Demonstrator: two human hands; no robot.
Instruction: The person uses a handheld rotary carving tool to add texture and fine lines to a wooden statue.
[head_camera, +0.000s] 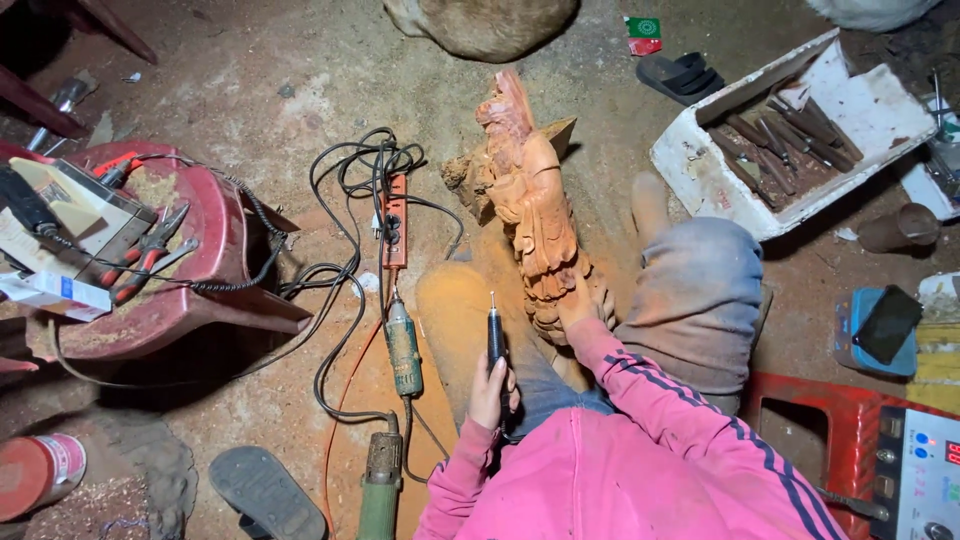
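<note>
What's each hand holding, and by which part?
Left hand grips the rotary tool by its lower body, bit up. Right hand holds the carving at its lower part.

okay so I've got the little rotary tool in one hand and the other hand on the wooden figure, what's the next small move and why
Probably bring the rotary tool in your left hand up and across to the carved wooden figure. Its tip points upward in open air, apart from the wood, while your right hand already grips the figure's lower part between your knees. The carving looks braced, so closing that gap seems the natural next step.
</note>
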